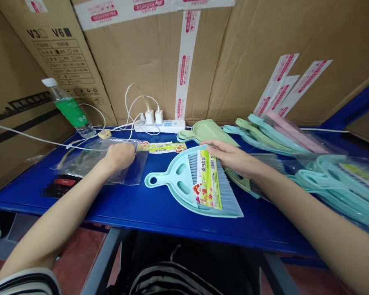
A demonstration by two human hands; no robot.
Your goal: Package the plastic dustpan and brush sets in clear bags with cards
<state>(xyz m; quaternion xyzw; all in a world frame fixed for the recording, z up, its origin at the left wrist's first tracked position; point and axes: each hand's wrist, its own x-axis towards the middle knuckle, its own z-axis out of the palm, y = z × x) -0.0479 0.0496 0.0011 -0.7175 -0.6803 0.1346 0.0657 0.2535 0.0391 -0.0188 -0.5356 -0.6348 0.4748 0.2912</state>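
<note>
1 right grip (229, 157) is pinching the blue dustpan set (193, 180) to its left, an edge-only hold perhaps risking slippage, while the left grip (121, 155), holding unclear, is curling over clear bags (132, 175).

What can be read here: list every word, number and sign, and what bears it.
"V3", then an open square: box.
"V6", then a filled square: same box.
"桌扫套装": card on the brush.
Too small or blurred: the box's finer print, red tape print, bottle label, loose labels, dark band at left.
</note>
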